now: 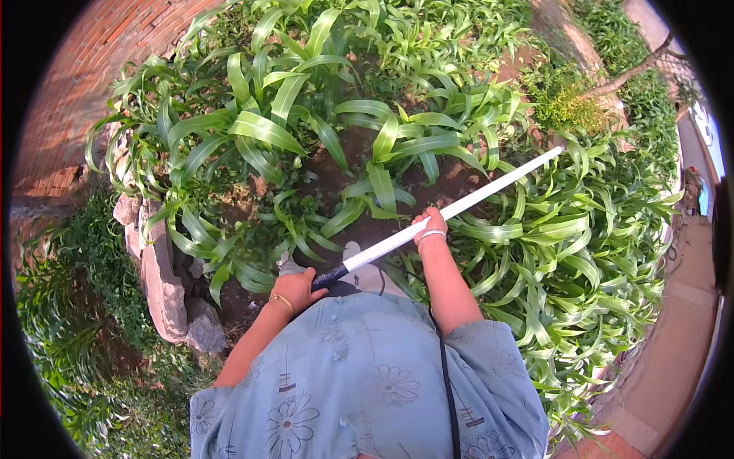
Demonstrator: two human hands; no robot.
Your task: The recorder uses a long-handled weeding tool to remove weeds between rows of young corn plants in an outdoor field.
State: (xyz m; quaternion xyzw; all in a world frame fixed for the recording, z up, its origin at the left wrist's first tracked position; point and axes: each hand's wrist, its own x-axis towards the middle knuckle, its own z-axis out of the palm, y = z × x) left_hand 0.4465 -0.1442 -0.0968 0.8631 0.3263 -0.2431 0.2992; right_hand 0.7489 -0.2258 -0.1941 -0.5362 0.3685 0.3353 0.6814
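Note:
A long white pole (395, 244) with a dark grip end (330, 278) slants across in front of me, up to the right. My left hand (295, 288) holds the dark end close to my waist. Farther along the white shaft, my right hand (430, 222) is closed around it. The far tip of the pole reaches the leaves at the right, where any tool head is hidden. Young maize plants (381, 152) with broad leaves stand just beyond my hands, and brown soil (358, 146) shows between them.
Denser maize (550, 241) grows at my right. Flat stone slabs (160, 275) and a grey rock (205, 327) edge the bed at my left. A brick wall (86, 103) rises at upper left. A bare branch (625, 77) juts in at upper right, above a paved path (671, 344). A black cord (447, 378) hangs down my shirt.

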